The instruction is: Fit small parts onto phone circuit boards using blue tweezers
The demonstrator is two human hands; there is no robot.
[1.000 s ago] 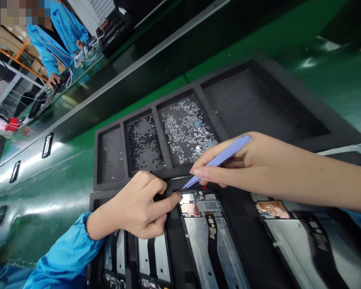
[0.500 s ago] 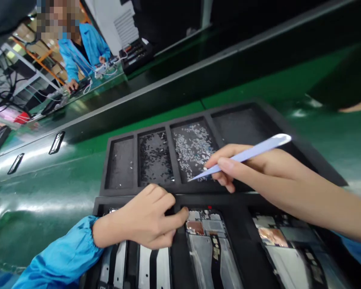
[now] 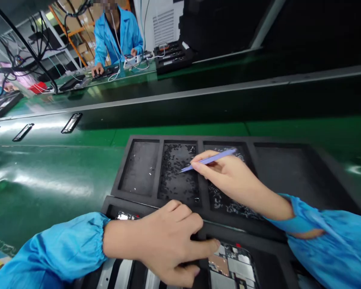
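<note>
Right hand (image 3: 228, 176) pinching lilac tweezers (image 3: 209, 159), tip poised over tiny black parts (image 3: 176, 168) in the 2nd compartment of the foam tray (image 3: 289, 144) on the green worktop (image 3: 48, 180). Left hand (image 3: 165, 241) pressed flat, empty, forefinger touching the phone frame (image 3: 233, 267) in the near tray. Likely risks: loose pinch dropping a part, or scattering neighbours into the next compartment.

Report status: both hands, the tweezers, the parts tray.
Right hand pinching lilac tweezers, tip over black-parts compartment. Left hand resting on phone frame tray, forefinger at open phone frame. Nothing blocking.
</note>
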